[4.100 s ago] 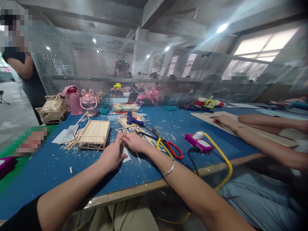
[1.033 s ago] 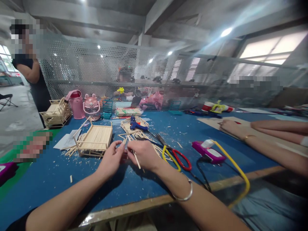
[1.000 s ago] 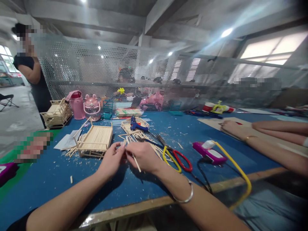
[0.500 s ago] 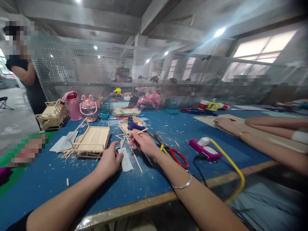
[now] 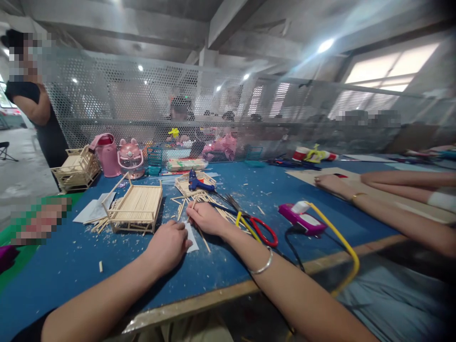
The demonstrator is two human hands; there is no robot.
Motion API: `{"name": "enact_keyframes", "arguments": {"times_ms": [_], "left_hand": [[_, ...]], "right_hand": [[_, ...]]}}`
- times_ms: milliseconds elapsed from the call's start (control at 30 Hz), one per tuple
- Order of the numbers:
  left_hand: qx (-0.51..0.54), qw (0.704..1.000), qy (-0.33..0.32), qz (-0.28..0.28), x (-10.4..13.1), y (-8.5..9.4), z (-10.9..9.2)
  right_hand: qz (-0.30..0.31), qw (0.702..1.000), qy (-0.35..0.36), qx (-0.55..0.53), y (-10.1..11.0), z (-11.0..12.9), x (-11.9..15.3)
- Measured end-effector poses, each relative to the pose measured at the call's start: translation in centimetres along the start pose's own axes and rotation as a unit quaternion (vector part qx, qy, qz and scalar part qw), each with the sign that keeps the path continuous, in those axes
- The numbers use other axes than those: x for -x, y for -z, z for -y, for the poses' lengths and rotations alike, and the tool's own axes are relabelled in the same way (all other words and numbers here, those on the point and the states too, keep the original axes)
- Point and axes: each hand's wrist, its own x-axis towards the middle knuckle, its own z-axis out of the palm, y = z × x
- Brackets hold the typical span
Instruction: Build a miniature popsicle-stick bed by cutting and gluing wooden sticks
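Observation:
My right hand (image 5: 205, 218) pinches a thin wooden stick (image 5: 194, 203) above the blue table. Close beside it, my left hand (image 5: 167, 246) rests with curled fingers over a white slip of paper (image 5: 192, 237), covering part of it. Whatever those fingers hold, if anything, is hidden. To the left stands a small bed-like frame built of wooden sticks (image 5: 139, 202). Loose sticks (image 5: 181, 205) lie scattered around my right hand. Behind it, a blue glue gun (image 5: 199, 184) rests on a second stick frame (image 5: 182, 185). Red-handled scissors (image 5: 262, 231) lie right of my right hand.
A purple device (image 5: 301, 221) with a yellow cable stands at the right, near a co-worker's forearms (image 5: 337, 187) on a board. Pink bottles (image 5: 106, 154), another stick model (image 5: 76, 168) and a wrapped stick bundle (image 5: 187, 165) line the back, before a perforated metal screen (image 5: 135, 99).
My left hand has moved right over the paper slip, its fingers curling in from a spread pose. My right hand has shifted slightly left and down, its stick now more upright.

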Motion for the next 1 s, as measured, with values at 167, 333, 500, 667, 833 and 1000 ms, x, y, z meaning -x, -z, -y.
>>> {"name": "enact_keyframes", "arguments": {"times_ms": [167, 333, 500, 667, 833, 1000], "left_hand": [[0.002, 1.000, -0.001, 0.004, -0.2, 0.1, 0.1], [-0.005, 1.000, 0.001, 0.004, -0.2, 0.0, 0.2], [-0.011, 1.000, 0.000, 0.002, -0.2, 0.1, 0.2], [-0.010, 1.000, 0.001, 0.008, -0.2, 0.2, 0.1], [-0.001, 1.000, 0.003, 0.005, -0.2, 0.3, 0.1], [0.035, 0.999, -0.001, 0.007, 0.0, 0.5, 0.4]], "right_hand": [[-0.003, 0.998, 0.006, 0.070, 0.0, 0.7, 0.0], [0.020, 0.994, -0.001, 0.110, 0.1, 1.2, 0.1], [0.015, 0.992, 0.002, 0.129, 0.0, 1.2, 0.0], [0.010, 0.988, 0.009, 0.152, -0.2, 1.1, 0.0], [0.019, 0.990, 0.022, 0.135, -0.1, 1.0, 0.0], [-0.011, 0.999, -0.039, -0.025, -0.1, -0.2, -0.5]]}}
